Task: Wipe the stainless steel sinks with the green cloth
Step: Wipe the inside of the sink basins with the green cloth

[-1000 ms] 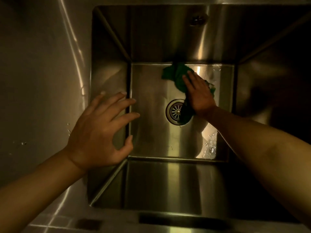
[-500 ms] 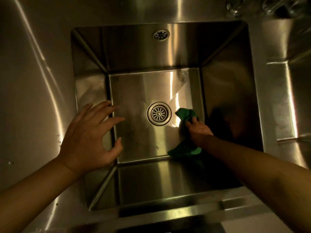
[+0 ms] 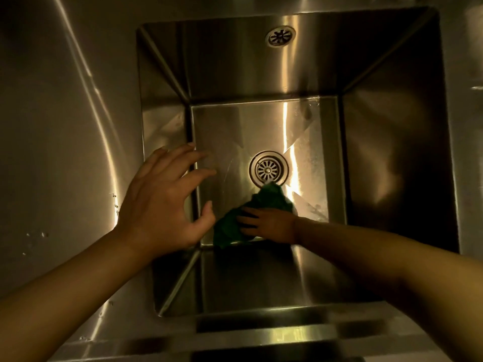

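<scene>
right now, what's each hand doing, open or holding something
Left hand: open, fingers spread, holding nothing.
Right hand: open, flat fingers pressing the green cloth onto the floor of the sink.

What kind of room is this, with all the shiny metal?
Probably a kitchen or washing-up area, maybe a restaurant's. There is a deep steel sink with a round drain, a steel counter around it, and a right hand pressing a green cloth to its bottom.
</scene>
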The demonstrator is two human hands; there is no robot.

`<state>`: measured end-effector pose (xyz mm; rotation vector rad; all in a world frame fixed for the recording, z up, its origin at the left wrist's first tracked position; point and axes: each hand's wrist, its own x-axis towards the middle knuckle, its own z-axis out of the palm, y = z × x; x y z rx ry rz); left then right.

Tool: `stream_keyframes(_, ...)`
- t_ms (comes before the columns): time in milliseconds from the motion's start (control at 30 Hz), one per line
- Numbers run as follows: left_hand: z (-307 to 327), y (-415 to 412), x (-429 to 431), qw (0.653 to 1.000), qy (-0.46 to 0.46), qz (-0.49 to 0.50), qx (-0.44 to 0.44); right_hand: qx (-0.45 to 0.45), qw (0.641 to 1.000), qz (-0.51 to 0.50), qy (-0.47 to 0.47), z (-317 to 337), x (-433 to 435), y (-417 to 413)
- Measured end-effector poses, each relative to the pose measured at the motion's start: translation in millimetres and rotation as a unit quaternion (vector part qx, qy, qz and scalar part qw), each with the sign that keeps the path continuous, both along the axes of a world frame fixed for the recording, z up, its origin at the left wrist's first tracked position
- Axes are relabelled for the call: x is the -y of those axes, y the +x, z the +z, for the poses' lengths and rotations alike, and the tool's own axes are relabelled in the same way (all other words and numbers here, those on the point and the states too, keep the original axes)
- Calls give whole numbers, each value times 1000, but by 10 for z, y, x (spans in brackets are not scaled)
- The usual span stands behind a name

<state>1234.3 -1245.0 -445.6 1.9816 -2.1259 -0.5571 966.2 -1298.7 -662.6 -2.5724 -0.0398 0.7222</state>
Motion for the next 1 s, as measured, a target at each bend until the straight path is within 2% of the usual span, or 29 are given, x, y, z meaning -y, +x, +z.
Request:
stream_keyframes(133, 13, -5, 7, 1000, 6, -5, 16, 15, 999, 20, 24, -110, -304, 593)
stream_keyframes(233, 15, -4, 14, 1000, 17, -4, 22, 16, 1000, 10, 15, -132, -382, 688)
stream_keyframes(400, 4, -3, 13, 999, 28, 0, 22, 1, 999, -23, 31, -4, -145, 49)
stream_keyframes(600, 6, -15, 7, 999, 37, 6, 20, -150, 983, -97, -41, 265, 349, -811)
stream_keyframes(733, 1, -7, 7, 999, 33, 10, 17, -207, 941, -259, -63, 376, 723, -978)
stream_keyframes(867, -5, -8, 4, 999, 28, 10, 10, -177, 894, -390, -128, 251, 1195, -829)
stream_keyframes(1000, -3, 2, 8, 999, 32, 11, 8, -104, 789, -595, -114, 88, 1713, -512)
